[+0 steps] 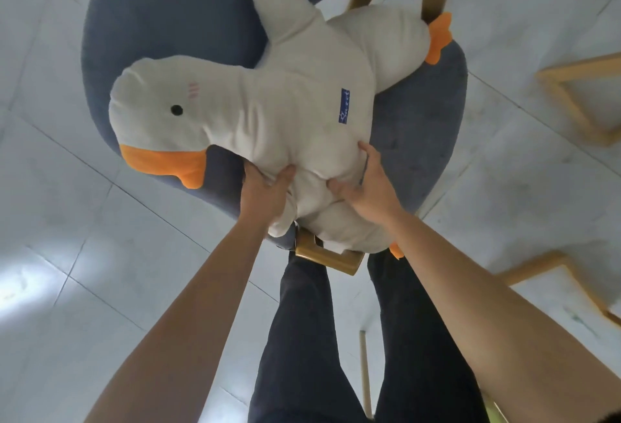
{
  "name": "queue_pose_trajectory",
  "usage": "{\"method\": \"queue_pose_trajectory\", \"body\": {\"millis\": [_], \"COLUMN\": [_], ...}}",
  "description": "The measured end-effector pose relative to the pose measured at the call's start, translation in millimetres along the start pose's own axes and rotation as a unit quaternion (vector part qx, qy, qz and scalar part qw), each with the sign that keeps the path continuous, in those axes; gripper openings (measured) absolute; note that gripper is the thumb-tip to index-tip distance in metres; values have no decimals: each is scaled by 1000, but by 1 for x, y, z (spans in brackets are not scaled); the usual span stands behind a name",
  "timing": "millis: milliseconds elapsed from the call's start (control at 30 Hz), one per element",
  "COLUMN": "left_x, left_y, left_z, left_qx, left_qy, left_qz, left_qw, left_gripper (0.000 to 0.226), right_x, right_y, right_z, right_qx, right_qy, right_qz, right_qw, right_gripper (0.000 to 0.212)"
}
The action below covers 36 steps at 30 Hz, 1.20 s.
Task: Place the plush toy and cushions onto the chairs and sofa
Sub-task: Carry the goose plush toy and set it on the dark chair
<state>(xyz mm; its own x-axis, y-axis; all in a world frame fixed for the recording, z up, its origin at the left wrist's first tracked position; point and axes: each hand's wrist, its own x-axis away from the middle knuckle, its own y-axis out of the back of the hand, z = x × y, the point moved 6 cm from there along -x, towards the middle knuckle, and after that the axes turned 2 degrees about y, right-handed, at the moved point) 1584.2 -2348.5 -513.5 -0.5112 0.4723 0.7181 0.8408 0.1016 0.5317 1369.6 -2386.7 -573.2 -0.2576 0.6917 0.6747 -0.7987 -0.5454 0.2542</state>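
A big white plush goose (285, 103) with an orange beak and orange feet lies across the seat of a blue-grey upholstered chair (174, 15) directly below me. Its head points left and its feet point right and toward me. My left hand (263, 190) grips the near edge of the toy's belly just right of the beak. My right hand (366, 187) pinches the same edge a little further right, with its fingers pressed into the fabric. No cushions are in view.
The chair has gold metal legs (327, 256) at its near and far edges. Wooden legs of other furniture (571, 93) stand on the white tiled floor at the right. My legs in dark trousers stand close against the chair's near edge.
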Motion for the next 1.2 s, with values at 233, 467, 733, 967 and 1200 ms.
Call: {"method": "queue_pose_trajectory", "body": {"millis": [233, 467, 733, 967, 1200], "left_x": [25, -20, 59, -16, -27], "left_y": [24, 21, 1, 20, 18], "left_z": [-32, -19, -82, -88, -67], "left_qx": [-48, -157, -392, -515, -539], "left_qy": [-137, -34, -530, -439, -402], "left_qz": [-126, -23, -178, -183, -173], "left_qw": [981, 987, 730, 713, 720], "left_gripper": [23, 51, 38, 49, 56], "right_x": [16, -21, -14, -23, -101], "right_y": [-10, -31, -10, 12, 6], "right_z": [11, 7, -7, 63, 82], "right_qx": [-30, 99, 101, 105, 302], "right_qy": [82, 73, 115, 233, 287], "right_qz": [-155, -74, -63, -281, -187], "right_qw": [984, 990, 986, 925, 890], "right_gripper": [89, 85, 75, 60, 67]}}
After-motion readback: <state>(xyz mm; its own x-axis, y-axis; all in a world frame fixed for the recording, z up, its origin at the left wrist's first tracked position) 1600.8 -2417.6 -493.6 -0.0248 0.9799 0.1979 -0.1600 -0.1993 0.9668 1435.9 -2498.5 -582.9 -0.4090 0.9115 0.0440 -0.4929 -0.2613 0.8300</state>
